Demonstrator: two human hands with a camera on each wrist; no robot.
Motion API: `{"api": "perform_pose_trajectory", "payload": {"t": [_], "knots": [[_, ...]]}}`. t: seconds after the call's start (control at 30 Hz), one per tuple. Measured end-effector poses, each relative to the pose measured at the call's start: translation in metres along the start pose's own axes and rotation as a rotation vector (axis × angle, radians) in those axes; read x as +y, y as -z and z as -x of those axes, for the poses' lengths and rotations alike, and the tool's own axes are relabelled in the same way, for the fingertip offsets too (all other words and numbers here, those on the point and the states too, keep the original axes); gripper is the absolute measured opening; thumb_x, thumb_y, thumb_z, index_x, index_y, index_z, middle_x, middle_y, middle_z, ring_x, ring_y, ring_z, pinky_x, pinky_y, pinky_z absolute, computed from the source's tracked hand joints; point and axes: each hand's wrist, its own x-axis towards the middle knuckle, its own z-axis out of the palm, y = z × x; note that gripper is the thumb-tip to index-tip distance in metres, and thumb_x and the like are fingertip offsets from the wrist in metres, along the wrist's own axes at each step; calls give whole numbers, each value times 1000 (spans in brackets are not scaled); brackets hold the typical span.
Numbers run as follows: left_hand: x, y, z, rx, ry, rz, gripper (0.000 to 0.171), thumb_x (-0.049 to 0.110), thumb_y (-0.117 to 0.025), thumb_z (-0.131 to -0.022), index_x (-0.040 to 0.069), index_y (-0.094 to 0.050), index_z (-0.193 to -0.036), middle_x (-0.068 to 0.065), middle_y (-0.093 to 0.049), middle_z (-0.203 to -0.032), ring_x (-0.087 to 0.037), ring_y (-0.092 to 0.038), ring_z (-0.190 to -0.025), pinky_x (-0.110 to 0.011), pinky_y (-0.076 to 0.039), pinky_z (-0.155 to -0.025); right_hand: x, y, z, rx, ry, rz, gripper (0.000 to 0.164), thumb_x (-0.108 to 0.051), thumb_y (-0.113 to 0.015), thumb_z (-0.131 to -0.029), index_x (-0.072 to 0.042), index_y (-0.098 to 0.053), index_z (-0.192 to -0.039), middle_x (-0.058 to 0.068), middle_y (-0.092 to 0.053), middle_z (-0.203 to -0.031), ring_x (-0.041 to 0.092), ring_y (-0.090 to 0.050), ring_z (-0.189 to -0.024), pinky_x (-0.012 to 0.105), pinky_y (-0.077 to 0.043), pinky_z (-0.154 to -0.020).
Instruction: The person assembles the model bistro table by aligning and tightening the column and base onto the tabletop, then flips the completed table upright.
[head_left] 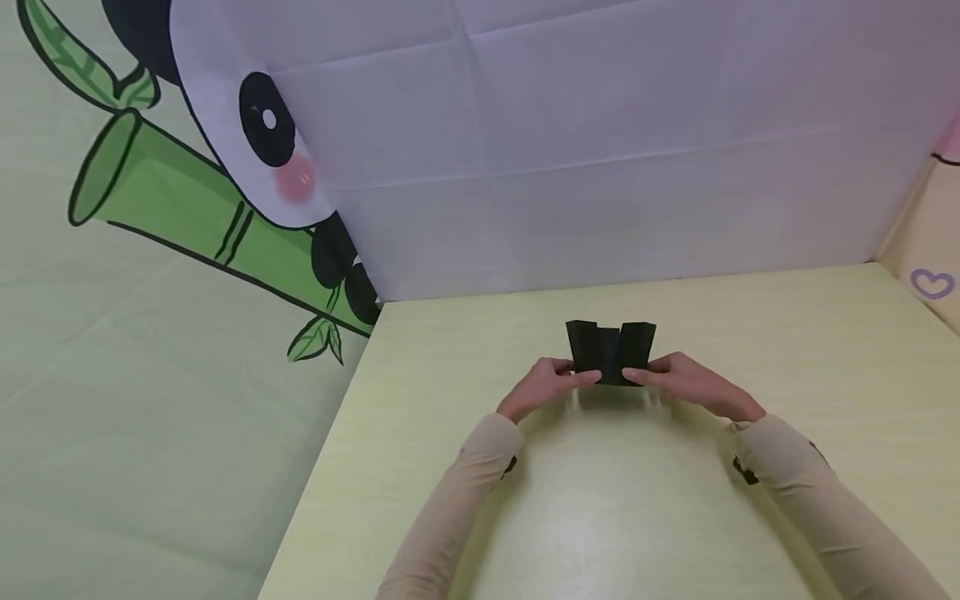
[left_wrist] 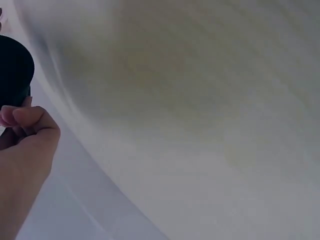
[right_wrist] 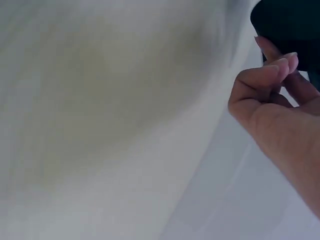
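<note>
Both hands hold a black stand-like object [head_left: 611, 354] with two upright panels and a gap between them, at the far part of the table. On its left side the left hand [head_left: 546, 386] pinches the lower edge, thumb in front. My right hand [head_left: 688, 385] grips the opposite side in the same way. A shadow lies under the object, which appears raised a little off the table. In the left wrist view, a rounded dark part [left_wrist: 15, 67] shows above the curled fingers. The right wrist view shows a similar rounded part [right_wrist: 295, 22]. The object's exact kind is unclear.
The pale wooden table [head_left: 585, 517] meets a white cloth wall [head_left: 600, 167] behind the object. To the left hangs a green cloth [head_left: 135, 417] printed with bamboo and a panda. A beige panel [head_left: 926, 233] with a purple heart stands at the right edge.
</note>
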Motion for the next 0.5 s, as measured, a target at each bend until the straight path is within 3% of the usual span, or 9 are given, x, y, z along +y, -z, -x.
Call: {"api": "perform_pose_trajectory", "payload": {"t": [0.1,0.2,0.3,0.5], "knots": [[14,4,2,-15,49,0,55,68,-66,-89,15,-60,-77,9,-40,-70,-8,-40,-68,-32,-37,-70,-13,6,5,-4,-11,-32,57,-52,-55,-105,-6,-52,-71,-3,-35,-67,15,-33,-65,33,-35,-68],[30,7,4,-26,90,-29,67,77,-58,-88,19,-34,-64,7,-22,-63,-11,-24,-58,-32,-27,-63,-26,12,10,-19,-46,-77,62,-55,-52,-105,-10,-35,-66,-3,-24,-63,14,-22,-60,31,-28,-60],[46,7,6,-41,120,-55,72,79,-50,-90,18,-29,-60,6,-20,-58,-11,-19,-54,-32,-24,-60,-35,19,12,-40,-99,-103,64,-60,-50,-104,-9,-41,-66,-2,-30,-64,14,-25,-61,28,-25,-57],[71,7,8,-100,163,-69,74,75,-42,-95,9,-43,-62,3,-31,-59,-12,-25,-53,-30,-25,-57,-47,33,12,-103,-256,-125,73,-71,-47,-100,-4,-67,-80,0,-44,-68,14,-35,-64,27,-28,-58]]}}
